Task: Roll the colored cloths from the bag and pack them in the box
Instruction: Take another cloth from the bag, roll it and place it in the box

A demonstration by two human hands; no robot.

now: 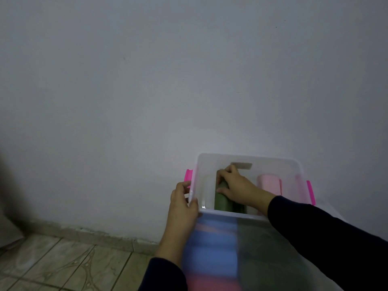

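Two rolled cloths in box point(247, 158): green point(222, 199) under right grip point(235, 185), pink point(269, 182) loose; left grip point(182, 204) on rim.

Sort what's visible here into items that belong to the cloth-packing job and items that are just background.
Job:
- box, gripped at its rim by left hand
- green rolled cloth under right hand
- pink rolled cloth inside

Background:
- wall
- tiled floor

- The box point(247, 160) sits lower right of the frame, against the wall point(147, 80); the floor point(63, 261) lies lower left
- One rolled cloth point(222, 200) lies inside at centre; another roll point(268, 183) lies to its right
- The left hand point(182, 204) grips the box's left rim; the right hand point(235, 185) rests on the centre roll
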